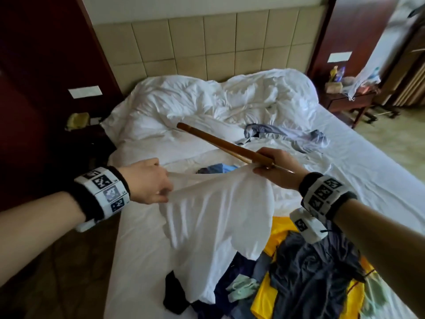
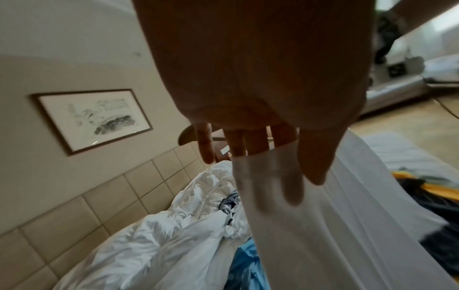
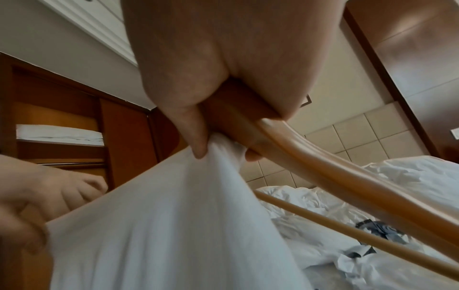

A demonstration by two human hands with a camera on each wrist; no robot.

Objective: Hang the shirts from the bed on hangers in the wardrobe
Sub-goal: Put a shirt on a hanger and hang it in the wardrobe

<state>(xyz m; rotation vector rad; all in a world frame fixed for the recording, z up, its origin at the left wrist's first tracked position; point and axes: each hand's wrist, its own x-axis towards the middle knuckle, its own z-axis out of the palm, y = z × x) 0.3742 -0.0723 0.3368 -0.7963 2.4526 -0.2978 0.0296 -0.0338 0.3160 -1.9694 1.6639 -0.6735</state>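
Note:
A white shirt [image 1: 213, 217] hangs stretched between my two hands above the bed [image 1: 368, 180]. My left hand [image 1: 149, 180] pinches its left edge; in the left wrist view the white shirt [image 2: 323, 225] covers some fingers [image 2: 206, 143]. My right hand [image 1: 276, 164] grips a wooden hanger [image 1: 218, 141] together with the shirt's right edge. The hanger points away to the upper left. In the right wrist view the hanger [image 3: 310, 157] runs out from my fist, and the shirt [image 3: 174, 225] bunches under my thumb [image 3: 196, 137].
A pile of clothes [image 1: 310, 272], yellow, dark grey and navy, lies on the near right of the bed. A blue garment [image 1: 218, 168] and a blue-white shirt [image 1: 287, 134] lie further back. A crumpled white duvet [image 1: 218, 100] fills the head end. A nightstand [image 1: 349, 100] stands right.

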